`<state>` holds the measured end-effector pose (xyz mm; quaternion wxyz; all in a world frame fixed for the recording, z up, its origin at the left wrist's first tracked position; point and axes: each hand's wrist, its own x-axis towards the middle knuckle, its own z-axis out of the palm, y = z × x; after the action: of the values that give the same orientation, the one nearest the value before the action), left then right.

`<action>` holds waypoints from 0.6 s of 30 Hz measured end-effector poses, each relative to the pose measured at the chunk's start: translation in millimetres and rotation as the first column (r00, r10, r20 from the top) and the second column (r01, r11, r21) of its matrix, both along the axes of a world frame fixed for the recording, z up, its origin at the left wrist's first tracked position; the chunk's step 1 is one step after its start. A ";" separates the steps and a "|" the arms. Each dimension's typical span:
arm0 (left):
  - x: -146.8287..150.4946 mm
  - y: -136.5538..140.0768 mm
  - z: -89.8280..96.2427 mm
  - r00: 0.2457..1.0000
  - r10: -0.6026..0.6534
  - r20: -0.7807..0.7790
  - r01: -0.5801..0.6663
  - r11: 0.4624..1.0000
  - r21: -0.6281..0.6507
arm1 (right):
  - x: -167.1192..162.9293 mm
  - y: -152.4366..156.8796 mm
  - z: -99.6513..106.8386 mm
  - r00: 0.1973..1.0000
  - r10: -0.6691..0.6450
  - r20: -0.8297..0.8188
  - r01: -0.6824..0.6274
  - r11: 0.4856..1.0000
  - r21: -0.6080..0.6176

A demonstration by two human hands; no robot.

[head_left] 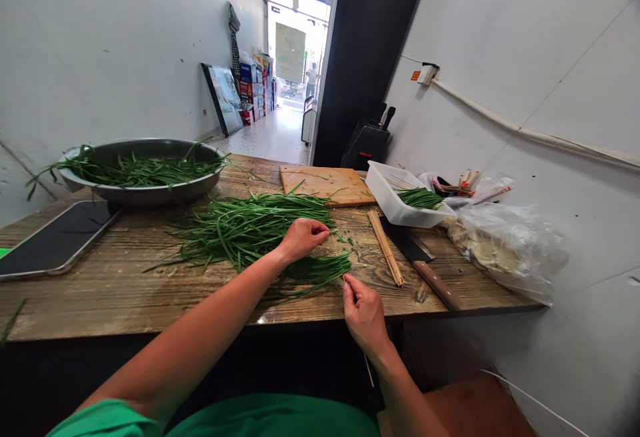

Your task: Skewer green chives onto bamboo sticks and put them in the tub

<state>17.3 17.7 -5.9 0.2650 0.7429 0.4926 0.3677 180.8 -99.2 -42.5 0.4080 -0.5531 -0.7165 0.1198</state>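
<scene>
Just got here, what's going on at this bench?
A person's right hand grips a thin stick beside a small bunch of greens. The left hand has its fingertips pinched together above that bunch; what they hold is too small to tell. A bigger pile of greens lies behind, with more in the metal bowl and white tub. A bundle of sticks and a knife lie to the right.

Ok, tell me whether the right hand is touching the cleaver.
Apart: the head view shows a strip of tabletop between the right hand and the cleaver.
</scene>
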 end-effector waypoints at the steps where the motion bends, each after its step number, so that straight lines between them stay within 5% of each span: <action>1: 0.2 0.0 0.1 1.000 0.001 -0.005 -0.001 1.000 0.008 | 0.0 0.0 0.0 1.000 0.004 -0.001 -0.004 1.000 -0.005; 9: 2.1 -5.6 4.0 0.994 -0.004 -0.106 0.020 0.988 0.152 | 0.0 -0.5 0.1 1.000 0.002 -0.002 -0.002 1.000 -0.010; 13: -1.3 -11.9 13.1 0.972 -0.198 -0.127 0.209 0.975 0.074 | -0.5 -0.6 -0.4 1.000 0.001 -0.012 -0.001 1.000 0.006; 16: -9.1 -12.1 20.7 0.892 -0.418 -0.171 0.423 0.906 -0.005 | -0.6 -0.6 -1.2 1.000 -0.006 -0.011 0.006 1.000 0.005; 18: -16.4 -8.1 22.7 0.924 -0.326 -0.203 0.339 0.940 0.035 | -0.5 -0.5 -1.6 1.000 -0.012 -0.009 0.012 1.000 0.003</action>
<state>0.9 9.7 16.7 0.2484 0.8566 0.3699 0.2601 180.3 -99.7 -44.1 0.4129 -0.5563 -0.7113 0.1188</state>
